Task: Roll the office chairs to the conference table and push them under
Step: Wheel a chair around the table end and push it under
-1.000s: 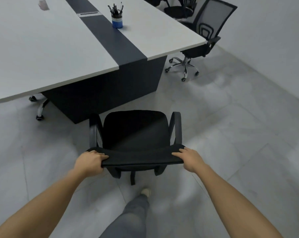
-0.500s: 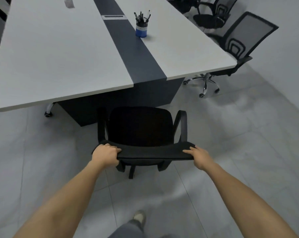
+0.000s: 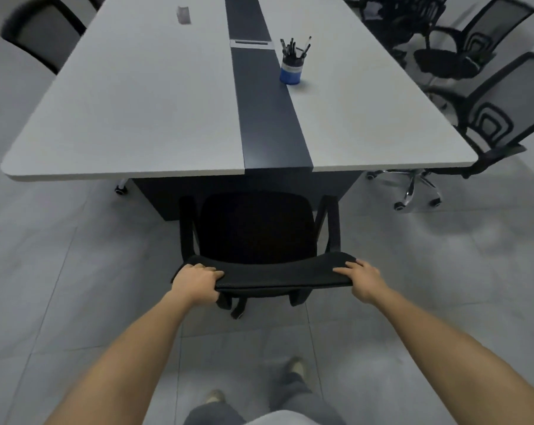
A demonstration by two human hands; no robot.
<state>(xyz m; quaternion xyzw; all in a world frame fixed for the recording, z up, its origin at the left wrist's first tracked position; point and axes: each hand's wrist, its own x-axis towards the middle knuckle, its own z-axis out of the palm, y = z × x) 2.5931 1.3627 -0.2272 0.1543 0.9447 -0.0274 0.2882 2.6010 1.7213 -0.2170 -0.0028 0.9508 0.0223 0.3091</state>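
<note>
A black office chair (image 3: 256, 228) stands in front of me, facing the short end of the conference table (image 3: 137, 118), its seat front close to the table's dark base. My left hand (image 3: 196, 283) grips the left end of the chair's backrest top. My right hand (image 3: 362, 279) rests on the right end, fingers laid over the edge. The table has a white top with a dark centre strip.
A blue pen cup (image 3: 291, 70) stands on the table. Two mesh-back chairs (image 3: 489, 124) (image 3: 456, 53) stand along the right side, another chair (image 3: 41, 35) at the far left. A castor (image 3: 120, 189) shows under the table's left edge. My feet are on grey tiles.
I have stepped forward and rolled the chair closer to the table's short end, now lined up with the dark centre strip. Both hands stay on the backrest.
</note>
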